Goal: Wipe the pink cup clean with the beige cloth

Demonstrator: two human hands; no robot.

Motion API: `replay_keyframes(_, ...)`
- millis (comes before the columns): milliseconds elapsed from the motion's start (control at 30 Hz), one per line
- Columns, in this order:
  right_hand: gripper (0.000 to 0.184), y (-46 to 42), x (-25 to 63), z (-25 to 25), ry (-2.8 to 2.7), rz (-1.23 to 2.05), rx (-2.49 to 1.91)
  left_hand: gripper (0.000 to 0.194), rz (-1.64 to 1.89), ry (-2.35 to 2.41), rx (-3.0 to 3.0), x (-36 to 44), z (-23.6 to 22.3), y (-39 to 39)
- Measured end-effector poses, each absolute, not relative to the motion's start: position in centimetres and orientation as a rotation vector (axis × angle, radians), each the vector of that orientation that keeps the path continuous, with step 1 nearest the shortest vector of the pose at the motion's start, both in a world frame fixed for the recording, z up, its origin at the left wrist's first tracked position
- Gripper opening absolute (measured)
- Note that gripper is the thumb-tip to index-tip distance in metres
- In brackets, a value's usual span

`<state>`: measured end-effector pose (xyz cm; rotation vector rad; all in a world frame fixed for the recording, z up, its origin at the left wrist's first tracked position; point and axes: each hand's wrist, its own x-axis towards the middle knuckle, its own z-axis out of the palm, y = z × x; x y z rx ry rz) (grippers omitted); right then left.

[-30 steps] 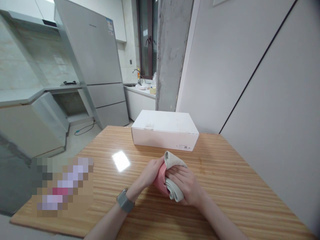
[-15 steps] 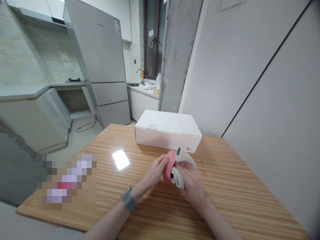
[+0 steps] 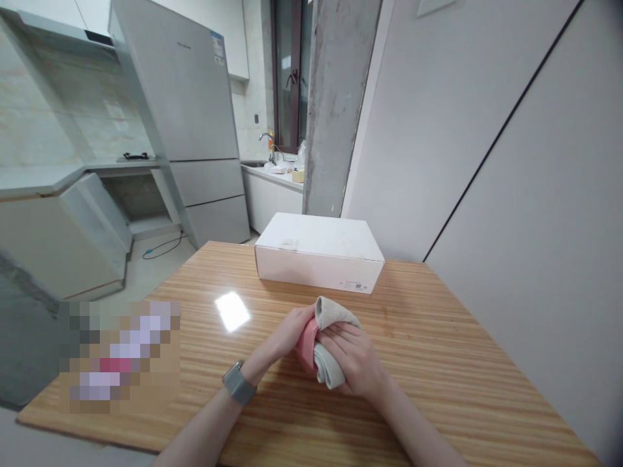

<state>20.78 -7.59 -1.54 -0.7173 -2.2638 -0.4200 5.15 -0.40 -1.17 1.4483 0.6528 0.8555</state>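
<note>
My left hand (image 3: 291, 335) is closed on the far left side of a glossy pink object (image 3: 306, 346), perhaps a small container; most of it is hidden, so its exact kind does not show. My right hand (image 3: 354, 355) grips a folded pale grey cloth (image 3: 331, 366), pressing it against the right side of the pink object. One loop of the cloth sticks up above my right fingers and another bulges out below them. Both hands are just above the table, in front of the white box.
A white cardboard box (image 3: 318, 263) lies on the wooden table (image 3: 438, 363) beyond my hands. At the table's left is a pixelated patch (image 3: 121, 357) whose content cannot be made out. A fridge (image 3: 195, 117), a sink counter (image 3: 272, 185) and a concrete pillar (image 3: 335, 110) stand behind.
Both hands, with the pink object and cloth, have moved left and slightly lower in the view. My left fingers have shifted to the far side of the pink object, and the view has turned slightly.
</note>
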Motion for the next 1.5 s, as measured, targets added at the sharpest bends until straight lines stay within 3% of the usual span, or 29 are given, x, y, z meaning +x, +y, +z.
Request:
replay_keyframes(200, 0.047, -7.3, 21.2, -1.7, -2.278, -0.442, -0.751, 0.027, 0.879, 0.623, 1.639, 5.1, -1.1, -0.1)
replay_keyframes(700, 0.042, -6.9, 22.1, -2.0, -2.168, -0.495, -0.882, 0.038, 1.0, 0.673, 1.434, 5.9, -1.5, -1.3)
replay_keyframes(1067, 0.028, -7.4, 21.5, -1.3, -2.08, -0.554, -0.972, 0.043, 0.993, 0.687, 1.408, 6.0, -0.8, -2.2)
replay_keyframes(1300, 0.032, -7.2, 22.0, -1.7, -2.068, -0.494, -0.904, 0.038, 0.92, 0.716, 1.259, 6.0, -1.8, -1.8)
replay_keyframes(1500, 0.038, -7.3, 21.5, -1.9, -2.154, -0.379, -0.761, 0.052, 0.759, 0.651, 1.054, 5.8, -1.2, -1.6)
